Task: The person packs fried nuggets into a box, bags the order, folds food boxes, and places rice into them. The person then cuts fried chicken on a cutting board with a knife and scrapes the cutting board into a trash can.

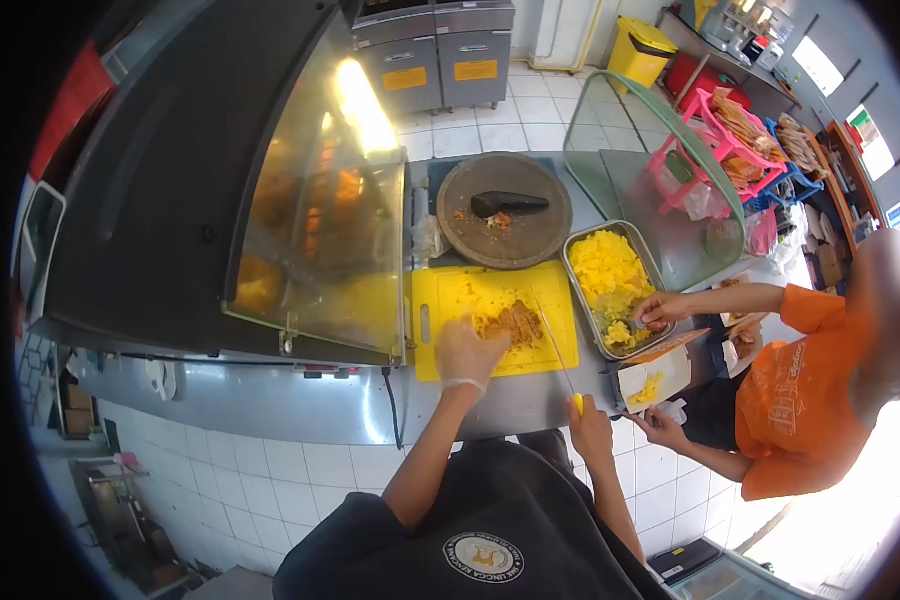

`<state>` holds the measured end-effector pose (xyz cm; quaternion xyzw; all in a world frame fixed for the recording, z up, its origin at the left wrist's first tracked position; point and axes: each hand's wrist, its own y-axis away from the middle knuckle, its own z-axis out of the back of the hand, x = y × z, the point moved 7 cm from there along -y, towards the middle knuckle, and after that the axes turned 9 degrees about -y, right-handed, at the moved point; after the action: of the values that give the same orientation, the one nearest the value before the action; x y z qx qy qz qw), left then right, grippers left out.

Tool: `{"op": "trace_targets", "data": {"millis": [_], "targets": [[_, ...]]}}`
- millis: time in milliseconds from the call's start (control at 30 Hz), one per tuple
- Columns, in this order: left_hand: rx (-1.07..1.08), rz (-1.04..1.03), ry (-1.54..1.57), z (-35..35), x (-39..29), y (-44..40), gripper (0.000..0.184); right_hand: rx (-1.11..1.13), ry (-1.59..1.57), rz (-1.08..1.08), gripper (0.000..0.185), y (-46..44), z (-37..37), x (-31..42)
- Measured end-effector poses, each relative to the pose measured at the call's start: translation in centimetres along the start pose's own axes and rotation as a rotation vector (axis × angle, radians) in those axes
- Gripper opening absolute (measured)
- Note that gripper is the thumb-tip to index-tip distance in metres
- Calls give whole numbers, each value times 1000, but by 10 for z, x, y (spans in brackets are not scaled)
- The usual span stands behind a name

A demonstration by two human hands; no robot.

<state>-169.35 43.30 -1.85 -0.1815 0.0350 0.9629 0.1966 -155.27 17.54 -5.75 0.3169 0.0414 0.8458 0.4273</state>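
Note:
On the yellow cutting board [450,290] lies a pile of chopped brown food [518,325]. My left hand [467,352], in a clear plastic glove, rests at the left side of this pile; its fingertips are too blurred to read. My right hand [591,430] is wrapped round the yellow handle of a knife [559,358], whose long blade points away over the right part of the board. Beside the board, a metal tray [656,270] holds yellow food [607,270].
A co-worker in an orange shirt [800,390] reaches into the tray and holds an open box [667,372]. Behind the board sits a round stone mortar [470,235] with a black pestle [510,205]. A glass display case [310,240] borders the left; a glass panel [610,180] stands right.

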Motion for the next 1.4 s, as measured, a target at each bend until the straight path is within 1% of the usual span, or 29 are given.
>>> {"op": "trace_targets", "data": {"millis": [33, 100, 133, 200, 233, 300, 333, 400, 467, 500, 533, 567, 633, 700, 767, 800, 867, 900, 967, 1067, 1100, 1167, 1200, 1233, 1300, 1367, 1400], "targets": [[130, 93, -52, -13, 13, 13, 38, 17, -6, -6, 41, 0, -6, -6], [285, 101, 76, -62, 31, 19, 48, 21, -47, 88, 43, 5, -17, -25], [217, 63, 131, -72, 34, 16, 54, 22, -66, 131, 44, 9, -18, -31], [80, -15, 236, -87, 38, 9, 66, 185, -289, -69, 46, 21, -17, -38], [72, -64, 234, -95, 35, 1, 70, 261, -402, -170, 47, 26, -18, -41], [62, -175, 230, -104, 18, -19, 78, 385, -618, -304, 47, 33, -27, -47], [126, -125, 143, -95, 3, -24, 82, 444, -729, -374, 47, 38, -31, -49], [250, -33, -36, -58, -31, -26, 90, 513, -917, -403, 46, 39, -41, -41], [138, -30, -49, -66, -39, -27, 97, 592, -1093, -404, 49, 34, -51, -40], [86, -30, -52, -75, -42, -26, 101, 621, -1107, -428, 50, 30, -55, -45], [125, -195, -83, -101, -29, -27, 102, 650, -1123, -448, 51, 25, -59, -49], [121, -218, -98, -103, -28, -29, 101, 682, -1141, -464, 52, 19, -59, -49], [123, -268, -141, -108, -24, -29, 101, 627, -1046, -423, 54, 8, -50, -51], [101, -380, -113, -107, -19, -28, 98, 624, -1075, -417, 54, 1, -50, -48], [93, -463, -63, -91, -18, -27, 97, 668, -1021, -362, 54, -2, -49, -39], [123, -511, -34, -85, -18, -28, 97, 688, -996, -337, 54, -2, -51, -34], [190, -612, 22, -73, -19, -28, 97, 756, -1034, -368, 53, -3, -63, -28], [160, -647, 41, -72, -15, -30, 97, 786, -1056, -383, 52, -3, -69, -26], [102, -729, 88, -75, -9, -31, 98, 855, -1083, -339, 52, -7, -82, -18], [-1, -802, 193, -53, -16, -26, 94, 912, -1167, -295, 53, -14, -104, 7], [36, -813, 195, -52, -32, -20, 92, 893, -1216, -297, 53, -9, -99, 1], [74, -779, 158, -29, -40, -17, 90, 879, -1223, -306, 54, 5, -85, -4], [-11, -857, 173, -51, -30, -10, 97, 879, -1224, -308, 54, 14, -76, -3], [43, -845, 181, -53, -34, 1, 96, 871, -1206, -339, 56, 27, -66, -6], [141, -811, 192, -44, -59, 32, 95, 864, -1162, -394, 59, 61, -37, -26], [25, -829, 253, -19, -81, 77, 91, 882, -1132, -466, 60, 98, -20, -60], [53, -853, 283, -19, -90, 97, 91, 883, -1116, -477, 60, 115, -5, -70]]}}
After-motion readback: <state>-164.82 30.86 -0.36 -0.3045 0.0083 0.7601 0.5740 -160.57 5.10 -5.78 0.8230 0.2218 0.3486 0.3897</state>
